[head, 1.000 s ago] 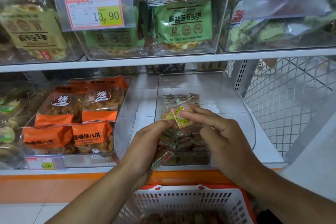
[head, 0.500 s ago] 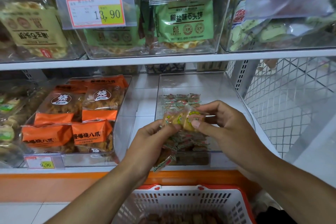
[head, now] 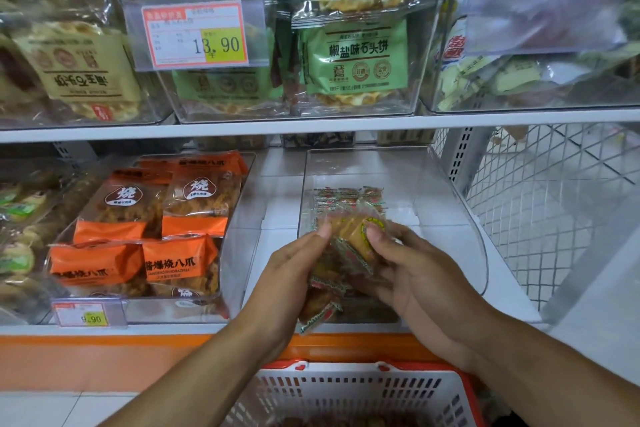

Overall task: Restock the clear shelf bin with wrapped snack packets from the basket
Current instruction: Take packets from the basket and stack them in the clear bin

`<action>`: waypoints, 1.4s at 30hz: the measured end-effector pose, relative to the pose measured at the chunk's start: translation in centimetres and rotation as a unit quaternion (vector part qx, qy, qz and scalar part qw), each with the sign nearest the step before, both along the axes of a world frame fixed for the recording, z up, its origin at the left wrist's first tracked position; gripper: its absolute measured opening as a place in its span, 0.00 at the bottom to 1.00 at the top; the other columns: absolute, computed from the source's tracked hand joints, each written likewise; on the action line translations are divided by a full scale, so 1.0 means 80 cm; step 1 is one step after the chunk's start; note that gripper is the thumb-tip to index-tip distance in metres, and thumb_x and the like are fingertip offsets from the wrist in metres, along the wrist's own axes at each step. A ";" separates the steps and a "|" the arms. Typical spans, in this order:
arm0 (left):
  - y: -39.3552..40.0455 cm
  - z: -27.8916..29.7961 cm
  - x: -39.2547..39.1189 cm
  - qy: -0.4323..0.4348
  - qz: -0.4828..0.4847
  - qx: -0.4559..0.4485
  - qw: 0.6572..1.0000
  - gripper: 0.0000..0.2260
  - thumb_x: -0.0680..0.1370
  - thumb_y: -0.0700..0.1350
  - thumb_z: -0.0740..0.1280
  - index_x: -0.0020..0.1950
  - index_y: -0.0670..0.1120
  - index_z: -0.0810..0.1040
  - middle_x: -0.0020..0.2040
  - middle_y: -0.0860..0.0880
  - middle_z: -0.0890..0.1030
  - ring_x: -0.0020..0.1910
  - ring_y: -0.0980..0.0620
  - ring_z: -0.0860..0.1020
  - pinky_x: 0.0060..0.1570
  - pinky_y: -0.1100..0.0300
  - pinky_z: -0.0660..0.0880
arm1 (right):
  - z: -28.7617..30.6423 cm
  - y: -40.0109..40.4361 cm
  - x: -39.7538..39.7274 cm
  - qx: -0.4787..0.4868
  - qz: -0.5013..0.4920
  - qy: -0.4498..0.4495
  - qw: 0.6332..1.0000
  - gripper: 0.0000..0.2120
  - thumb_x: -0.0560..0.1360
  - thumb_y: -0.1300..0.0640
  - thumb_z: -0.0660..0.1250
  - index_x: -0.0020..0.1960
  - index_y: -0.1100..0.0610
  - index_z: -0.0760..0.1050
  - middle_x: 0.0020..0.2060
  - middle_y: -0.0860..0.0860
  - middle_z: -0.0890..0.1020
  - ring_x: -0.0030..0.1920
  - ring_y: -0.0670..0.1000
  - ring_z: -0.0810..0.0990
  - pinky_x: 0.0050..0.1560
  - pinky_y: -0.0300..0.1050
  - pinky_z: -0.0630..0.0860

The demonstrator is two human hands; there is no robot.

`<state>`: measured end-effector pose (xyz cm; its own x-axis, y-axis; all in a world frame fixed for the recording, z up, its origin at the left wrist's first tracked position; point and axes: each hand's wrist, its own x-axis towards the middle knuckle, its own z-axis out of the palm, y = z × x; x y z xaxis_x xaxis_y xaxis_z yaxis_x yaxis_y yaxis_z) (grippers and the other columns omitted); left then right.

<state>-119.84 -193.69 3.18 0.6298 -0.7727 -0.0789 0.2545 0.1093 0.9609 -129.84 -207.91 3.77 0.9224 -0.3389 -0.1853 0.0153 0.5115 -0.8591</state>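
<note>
A clear shelf bin (head: 446,204) stands on the lower shelf, with a row of small wrapped snack packets (head: 348,196) lying in it. Both hands are over its front part. My left hand (head: 294,274) holds a bunch of clear-wrapped packets (head: 325,288); one red-edged wrapper hangs below the palm. My right hand (head: 412,270) pinches the top packet (head: 356,236), a tan biscuit with a yellow-green label, by thumb and fingers. The white basket with a red rim (head: 349,395) sits below at the frame's bottom, with brown packets dimly visible inside.
A bin of orange snack bags (head: 149,236) stands left of the clear bin, with a 9.90 price tag (head: 88,314). Green and beige biscuit bags fill the bins on the upper shelf (head: 311,125). A white wire mesh panel (head: 554,211) closes the right side.
Both hands have stayed over the bin front with the packets. The right hand's fingers have shifted on the top packet, and the view has tilted slightly upward.
</note>
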 end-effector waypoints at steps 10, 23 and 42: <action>0.000 0.001 -0.007 -0.271 0.067 0.078 0.957 0.15 0.75 0.48 0.60 0.54 0.60 0.84 0.51 0.54 0.84 0.52 0.56 0.82 0.49 0.66 0.77 | 0.002 -0.020 0.001 0.013 0.158 -0.043 0.986 0.20 0.79 0.55 0.69 0.69 0.59 0.77 0.65 0.64 0.79 0.66 0.63 0.79 0.67 0.62 0.75; -0.016 -0.006 -0.017 0.256 0.018 0.025 0.966 0.21 0.80 0.60 0.66 0.55 0.43 0.87 0.42 0.45 0.86 0.31 0.50 0.83 0.22 0.61 0.74 | 0.004 -0.014 0.007 -0.440 -0.033 -0.006 0.897 0.31 0.63 0.44 0.80 0.64 0.36 0.74 0.55 0.37 0.83 0.55 0.39 0.83 0.52 0.36 0.81; -0.026 0.011 -0.009 0.177 -0.018 -0.037 0.983 0.19 0.80 0.59 0.65 0.61 0.47 0.84 0.58 0.40 0.85 0.54 0.42 0.85 0.50 0.49 0.83 | 0.019 -0.015 0.012 -0.570 -0.026 -0.052 0.819 0.40 0.63 0.44 0.77 0.71 0.32 0.65 0.60 0.31 0.73 0.60 0.36 0.77 0.53 0.29 0.76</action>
<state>-120.52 -195.78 4.03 0.5456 -0.8055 -0.2312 0.5764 0.1605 0.8012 -128.87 -209.09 5.28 0.8923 -0.2760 0.3573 0.1145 -0.6271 -0.7705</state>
